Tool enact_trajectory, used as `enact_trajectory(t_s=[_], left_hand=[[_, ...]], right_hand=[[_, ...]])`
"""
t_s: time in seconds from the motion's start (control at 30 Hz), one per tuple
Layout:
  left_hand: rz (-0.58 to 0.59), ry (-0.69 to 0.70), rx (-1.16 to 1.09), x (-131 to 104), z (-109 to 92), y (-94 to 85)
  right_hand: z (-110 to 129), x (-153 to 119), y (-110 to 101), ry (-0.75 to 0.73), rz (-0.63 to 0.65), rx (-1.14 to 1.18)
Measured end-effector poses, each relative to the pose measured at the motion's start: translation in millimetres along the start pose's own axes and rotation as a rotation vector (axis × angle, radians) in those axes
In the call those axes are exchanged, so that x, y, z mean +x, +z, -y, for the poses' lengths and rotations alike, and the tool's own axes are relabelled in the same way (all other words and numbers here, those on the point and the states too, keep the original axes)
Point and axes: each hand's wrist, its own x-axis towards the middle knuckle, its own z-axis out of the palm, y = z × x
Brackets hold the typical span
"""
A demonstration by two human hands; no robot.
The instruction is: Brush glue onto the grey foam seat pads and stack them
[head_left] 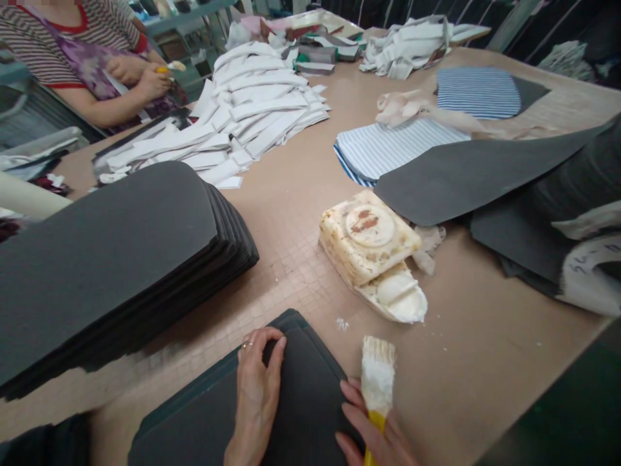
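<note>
A short stack of dark grey sheets with rounded corners lies in front of me. My left hand, a ring on one finger, rests on it with thumb and fingers curled together at the top sheet's far edge. My right hand holds a flat paintbrush by its yellow handle, white paste coating the bristles. Its other fingers touch the stack's right edge. Beyond the brush, a stained cream plastic container lies with its cut-open end toward me, thick white paste showing in it.
A tall pile of dark grey sheets stands at left. White strips are heaped behind. Striped fabric pieces and a long grey sheet lie at right. A co-worker stands across the table, holding a yellow-handled brush.
</note>
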Motion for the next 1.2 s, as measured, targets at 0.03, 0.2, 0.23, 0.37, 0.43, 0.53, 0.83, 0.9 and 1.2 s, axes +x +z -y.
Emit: enact_trajectory(t_s=[0.03, 0.2, 0.23, 0.37, 0.43, 0.53, 0.83, 0.9, 1.2], left_hand=[[-0.003, 0.009, 0.008, 0.3, -0.3, 0.0], [-0.010, 0.046, 0.051, 0.7, -1.5, -0.5], [-0.011, 0.046, 0.056, 0.6, -1.7, -0.6], [-0.022, 0.017, 0.058, 1.6, -0.6, -0.5], [-0.027, 0.026, 0.040, 3.8, 1.8, 0.7], [-0.019, 0.081, 0.043, 5.3, 4.7, 3.6], [-0.081, 0.286, 0.367, -80.0, 11.5, -14.7], [-0.036, 0.276, 0.424, -103.1, 18.1, -20.7], [-0.021, 0.086, 0.476, -120.1, 27.6, -37.5]], right_hand=[[-0.1, -1.3, 0.6, 0.006, 0.014, 0.006], [1.2, -11.1, 5.9, 0.080, -0.017, 0.098], [2.1, -12.6, 6.7, 0.105, -0.023, 0.107], [3.8, -12.4, 5.5, 0.132, 0.001, 0.104], [2.9, -9.0, 3.1, 0.093, 0.016, 0.092], [2.2, -4.6, -0.5, 0.034, 0.013, 0.067], [13.2, 3.6, -15.2, -0.110, -0.062, -0.013], [19.7, 15.0, -9.0, -0.171, -0.036, 0.051], [2.9, 10.5, 41.5, -0.423, 0.127, 0.029]])
